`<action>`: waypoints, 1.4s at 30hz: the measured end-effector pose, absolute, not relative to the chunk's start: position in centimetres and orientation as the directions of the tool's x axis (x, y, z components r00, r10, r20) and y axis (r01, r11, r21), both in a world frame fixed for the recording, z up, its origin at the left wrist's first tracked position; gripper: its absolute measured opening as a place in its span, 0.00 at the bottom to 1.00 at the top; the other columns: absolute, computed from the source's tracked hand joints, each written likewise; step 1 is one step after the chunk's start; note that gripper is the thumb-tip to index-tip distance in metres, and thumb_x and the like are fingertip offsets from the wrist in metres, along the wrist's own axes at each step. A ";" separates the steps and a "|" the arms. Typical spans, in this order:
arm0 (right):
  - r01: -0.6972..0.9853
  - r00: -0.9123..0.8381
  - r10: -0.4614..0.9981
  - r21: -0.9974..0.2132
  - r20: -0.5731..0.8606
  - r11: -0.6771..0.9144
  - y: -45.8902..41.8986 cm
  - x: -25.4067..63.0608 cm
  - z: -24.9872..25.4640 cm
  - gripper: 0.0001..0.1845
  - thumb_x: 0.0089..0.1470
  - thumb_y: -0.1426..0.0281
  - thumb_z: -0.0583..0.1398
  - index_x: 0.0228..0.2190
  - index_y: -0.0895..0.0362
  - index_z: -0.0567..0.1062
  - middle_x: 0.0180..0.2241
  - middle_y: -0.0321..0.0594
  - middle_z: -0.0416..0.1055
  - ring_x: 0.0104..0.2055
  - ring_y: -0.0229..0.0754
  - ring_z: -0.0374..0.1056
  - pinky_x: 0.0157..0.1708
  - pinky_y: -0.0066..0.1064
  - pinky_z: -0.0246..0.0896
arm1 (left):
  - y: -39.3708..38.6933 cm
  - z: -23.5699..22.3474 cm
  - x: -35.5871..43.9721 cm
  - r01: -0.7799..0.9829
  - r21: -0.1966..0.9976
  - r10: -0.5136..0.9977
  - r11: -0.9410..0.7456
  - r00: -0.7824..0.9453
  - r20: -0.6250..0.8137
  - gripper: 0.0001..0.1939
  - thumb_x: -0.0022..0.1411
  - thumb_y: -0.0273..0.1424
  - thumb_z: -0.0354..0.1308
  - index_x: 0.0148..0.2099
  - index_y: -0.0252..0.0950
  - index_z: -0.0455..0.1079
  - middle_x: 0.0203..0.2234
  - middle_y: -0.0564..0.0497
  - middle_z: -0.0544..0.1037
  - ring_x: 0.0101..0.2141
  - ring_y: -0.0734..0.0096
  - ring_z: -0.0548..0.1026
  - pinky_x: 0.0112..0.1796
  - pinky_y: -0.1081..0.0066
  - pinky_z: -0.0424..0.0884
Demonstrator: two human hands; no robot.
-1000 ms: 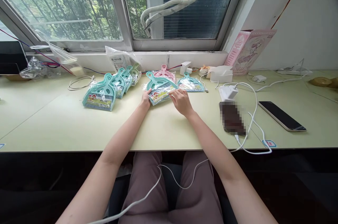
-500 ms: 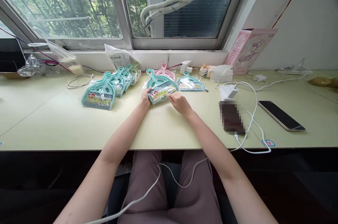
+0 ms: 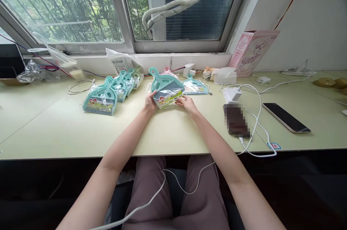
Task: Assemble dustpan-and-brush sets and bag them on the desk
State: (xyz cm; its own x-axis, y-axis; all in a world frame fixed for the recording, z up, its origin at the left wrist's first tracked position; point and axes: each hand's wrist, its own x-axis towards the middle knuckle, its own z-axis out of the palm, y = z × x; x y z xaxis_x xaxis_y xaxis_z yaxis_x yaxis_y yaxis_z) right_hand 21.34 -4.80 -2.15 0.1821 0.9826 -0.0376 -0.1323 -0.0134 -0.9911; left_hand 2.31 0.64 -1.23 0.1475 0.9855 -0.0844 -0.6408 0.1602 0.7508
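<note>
A teal mini dustpan and brush set (image 3: 168,87) in clear wrapping is held tilted above the table, its handle up and to the left. My left hand (image 3: 150,102) grips its lower left edge. At its lower right corner my right hand (image 3: 187,104) is closed, with fingers on the wrapping below the printed label. Right behind it lies a pink dustpan set (image 3: 167,70), mostly hidden. Another teal dustpan set (image 3: 194,86) rests to the right. On the left, a wrapped teal dustpan set (image 3: 101,97) fronts a row of several more, the rearmost one green.
To the right lie a pixelated dark phone (image 3: 236,121), a black-screened phone (image 3: 286,118), a white charger (image 3: 232,94) and loose white cables. A pink box (image 3: 253,53) stands by the wall. A coiled cable (image 3: 80,87) and plastic bags lie at the back left. The table's front edge (image 3: 173,156) is near my lap.
The held dustpan set has tipped up, showing more bristles. My right fingers have shifted from the label to the lower right corner. The view has moved slightly.
</note>
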 end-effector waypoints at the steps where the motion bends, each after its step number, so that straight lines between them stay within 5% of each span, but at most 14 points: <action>1: -0.188 0.190 0.980 -0.982 -0.055 -0.018 -5.0 21.3 -1.9 0.04 0.54 0.76 0.64 0.35 0.59 0.76 0.31 0.38 0.78 0.32 0.35 0.76 0.44 0.29 0.74 | 0.4 -1.1 2.5 -0.646 0.745 0.984 0.165 0.163 -0.076 0.19 0.60 0.28 0.57 0.54 0.30 0.70 0.36 0.45 0.82 0.40 0.59 0.80 0.48 0.59 0.74; 8: -0.354 0.346 0.918 -0.933 -0.195 -0.064 -5.9 20.9 -0.7 0.07 0.59 0.75 0.60 0.28 0.59 0.74 0.29 0.37 0.76 0.25 0.34 0.72 0.30 0.25 0.73 | -0.7 -0.6 3.1 -0.553 0.798 0.964 0.240 0.233 -0.129 0.13 0.58 0.24 0.58 0.46 0.30 0.73 0.28 0.50 0.80 0.29 0.67 0.78 0.35 0.68 0.74; 16: -0.550 0.320 0.924 -0.835 -0.212 -0.001 -5.8 21.3 -1.0 0.07 0.60 0.70 0.60 0.30 0.59 0.74 0.32 0.38 0.78 0.29 0.35 0.74 0.34 0.26 0.74 | -1.4 -0.3 3.4 -0.443 0.867 0.953 0.231 0.284 -0.108 0.21 0.54 0.24 0.60 0.52 0.33 0.71 0.32 0.50 0.81 0.30 0.67 0.78 0.35 0.67 0.74; 23: -0.555 0.303 0.928 -0.832 -0.218 -0.013 -5.6 21.2 -1.1 0.06 0.59 0.69 0.62 0.31 0.58 0.74 0.31 0.38 0.78 0.28 0.35 0.74 0.32 0.26 0.74 | -0.9 -0.4 3.2 -0.387 0.889 0.956 0.243 0.254 -0.150 0.16 0.62 0.33 0.56 0.50 0.34 0.72 0.36 0.48 0.81 0.35 0.64 0.79 0.35 0.67 0.75; 28: -0.544 0.307 0.924 -0.839 -0.228 -0.025 -5.9 21.0 -0.7 0.03 0.57 0.77 0.61 0.32 0.59 0.74 0.26 0.35 0.77 0.26 0.34 0.72 0.31 0.25 0.73 | -0.2 -1.1 4.0 -0.424 0.868 0.961 0.259 0.201 -0.189 0.30 0.68 0.52 0.42 0.59 0.39 0.67 0.43 0.45 0.80 0.42 0.56 0.79 0.41 0.60 0.76; 34: -0.516 0.356 0.901 -0.856 -0.248 -0.032 -6.0 21.0 -0.2 0.06 0.55 0.80 0.61 0.28 0.60 0.73 0.23 0.35 0.75 0.23 0.34 0.71 0.28 0.25 0.73 | 0.3 -1.3 4.2 -0.399 0.884 0.966 0.242 0.012 -0.259 0.26 0.71 0.46 0.43 0.60 0.36 0.67 0.39 0.44 0.81 0.35 0.63 0.80 0.34 0.67 0.77; 39: -0.454 0.346 0.917 -0.891 -0.199 -0.022 -5.8 21.5 0.2 0.03 0.54 0.79 0.63 0.31 0.61 0.75 0.26 0.37 0.77 0.24 0.35 0.72 0.27 0.27 0.73 | 0.5 -1.0 3.0 -0.354 0.929 0.988 0.104 -0.068 -0.137 0.20 0.70 0.37 0.48 0.58 0.36 0.70 0.39 0.46 0.80 0.31 0.73 0.78 0.27 0.77 0.73; 42: -0.435 0.330 0.924 -0.900 -0.192 -0.031 -5.6 21.9 0.0 0.04 0.54 0.80 0.63 0.31 0.61 0.75 0.26 0.37 0.77 0.24 0.36 0.73 0.28 0.27 0.73 | 0.3 -0.9 2.6 -0.326 0.944 0.996 0.046 -0.063 -0.070 0.22 0.67 0.40 0.53 0.58 0.35 0.70 0.40 0.44 0.79 0.34 0.70 0.78 0.31 0.74 0.74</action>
State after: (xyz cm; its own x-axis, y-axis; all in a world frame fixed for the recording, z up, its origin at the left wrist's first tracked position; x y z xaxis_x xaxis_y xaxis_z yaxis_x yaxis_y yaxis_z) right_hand 21.94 -5.58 0.05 0.3302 0.9243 -0.1916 -0.4346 -0.0313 -0.9001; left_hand 2.59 0.35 -0.93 -0.0629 0.9956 -0.0702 -0.3261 0.0460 0.9442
